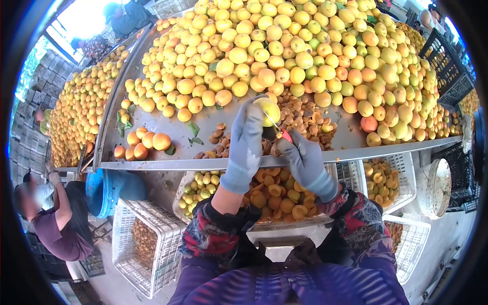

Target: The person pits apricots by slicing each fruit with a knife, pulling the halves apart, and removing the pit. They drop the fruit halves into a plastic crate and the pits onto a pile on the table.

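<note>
My gloved left hand is closed around a yellow apricot just above the metal table. In my gloved right hand is a small red-handled knife, its thin blade reaching up against the fruit. Brown pits and scraps lie heaped on the table right behind my hands. Some loose pits are spread to the left of my left hand. Beyond them rises a large pile of whole apricots. Below the table edge, between my forearms, sit halved apricots in a container.
Several orange apricots sit apart at the table's left. Below stand a blue barrel, a white crate of pits, a crate of halves and a white bucket. A seated person works at left; black crates stand right.
</note>
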Demonstrator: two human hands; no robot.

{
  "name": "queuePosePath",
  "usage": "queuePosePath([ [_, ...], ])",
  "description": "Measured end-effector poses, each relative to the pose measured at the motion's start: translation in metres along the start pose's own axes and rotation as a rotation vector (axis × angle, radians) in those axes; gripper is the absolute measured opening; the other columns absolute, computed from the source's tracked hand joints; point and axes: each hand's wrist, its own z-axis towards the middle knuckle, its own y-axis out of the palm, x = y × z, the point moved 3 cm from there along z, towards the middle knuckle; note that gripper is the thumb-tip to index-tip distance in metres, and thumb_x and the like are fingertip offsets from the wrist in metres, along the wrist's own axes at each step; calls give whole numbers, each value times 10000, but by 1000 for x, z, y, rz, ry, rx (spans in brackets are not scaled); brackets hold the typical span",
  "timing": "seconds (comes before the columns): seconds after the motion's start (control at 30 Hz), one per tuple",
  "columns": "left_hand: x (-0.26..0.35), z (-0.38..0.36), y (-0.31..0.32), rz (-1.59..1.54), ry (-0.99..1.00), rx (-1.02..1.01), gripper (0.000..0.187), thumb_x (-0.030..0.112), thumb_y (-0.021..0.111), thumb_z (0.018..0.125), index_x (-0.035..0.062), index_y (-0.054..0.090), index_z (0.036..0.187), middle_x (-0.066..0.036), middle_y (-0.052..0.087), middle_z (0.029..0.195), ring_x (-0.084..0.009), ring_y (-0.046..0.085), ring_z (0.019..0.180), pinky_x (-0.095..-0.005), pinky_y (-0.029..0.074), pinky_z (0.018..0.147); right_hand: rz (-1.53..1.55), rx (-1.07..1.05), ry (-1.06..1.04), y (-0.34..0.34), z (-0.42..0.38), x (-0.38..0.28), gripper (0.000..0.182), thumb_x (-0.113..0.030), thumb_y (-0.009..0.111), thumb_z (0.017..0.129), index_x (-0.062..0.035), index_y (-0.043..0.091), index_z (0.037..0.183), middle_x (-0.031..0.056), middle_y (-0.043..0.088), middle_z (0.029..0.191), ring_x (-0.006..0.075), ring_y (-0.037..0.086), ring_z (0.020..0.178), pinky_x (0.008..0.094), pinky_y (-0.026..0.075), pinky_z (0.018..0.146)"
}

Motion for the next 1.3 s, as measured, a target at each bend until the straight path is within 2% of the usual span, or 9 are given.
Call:
queuePosePath([
  [0.2,-9,0,-4,22,40,-14,416,361,474,977,-6,528,1164,-23,559,1012,-87,493,912,-222,417,804,707,-54,93,14,-3,-1,413,-424,481,962,-36,555,844,-29,491,639,44,388,506,202,316,460],
  [0.53,-5,0,-1,101,13,-13,400,352,434,988,-4,556,1123,-24,567,973,-83,483,873,-232,408,788,821,-280,349,0,-9,-17,537,-550,390,948,-65,529,765,-13,390,471,61,338,379,214,255,381],
  [0.6,-16,4,1,41,51,-2,400,382,425,983,21,560,1089,-6,555,879,-73,469,763,-222,379,672,905,-269,350,0,-10,-16,401,-412,507,951,-15,550,982,12,559,748,45,414,460,194,325,403],
  [0.7,-9,3,0,-27,73,22,401,407,412,982,41,561,1049,15,537,776,-64,453,649,-213,348,556,433,-79,69,0,-4,-10,292,-316,539,950,-26,575,944,-6,546,696,35,442,493,193,343,430],
  [0.77,-6,3,-5,-39,58,39,400,403,407,985,37,557,1042,17,531,766,-64,452,646,-212,347,555,586,-16,83,-11,0,-23,248,-278,549,945,-31,578,949,-14,542,686,32,460,521,193,357,453],
  [0.87,-4,3,-4,40,2,44,403,365,414,988,5,543,1115,-25,570,886,-100,524,766,-227,424,674,719,101,143,-23,15,-20,236,-264,546,943,-32,588,962,-14,557,700,40,494,563,197,379,490],
  [0.93,10,-9,12,303,258,-96,418,289,429,991,-32,463,1256,-69,581,1058,-108,537,877,-256,449,797,687,193,234,-29,23,-12,303,-313,521,951,-23,604,977,4,597,748,61,525,590,205,397,519],
  [1.1,-4,-14,31,486,503,-265,548,194,516,924,-98,340,1353,-248,548,1184,-371,572,1042,-397,441,905,923,318,121,-18,25,-8,332,-288,555,942,19,590,1063,7,605,897,54,536,795,202,453,683],
  [1.3,0,-25,45,612,540,-224,577,284,417,965,-100,307,1382,-237,459,1335,-306,500,1195,-353,369,996,911,412,72,-19,24,-25,194,-178,614,903,-1,611,981,-14,575,817,34,496,727,193,427,646],
])
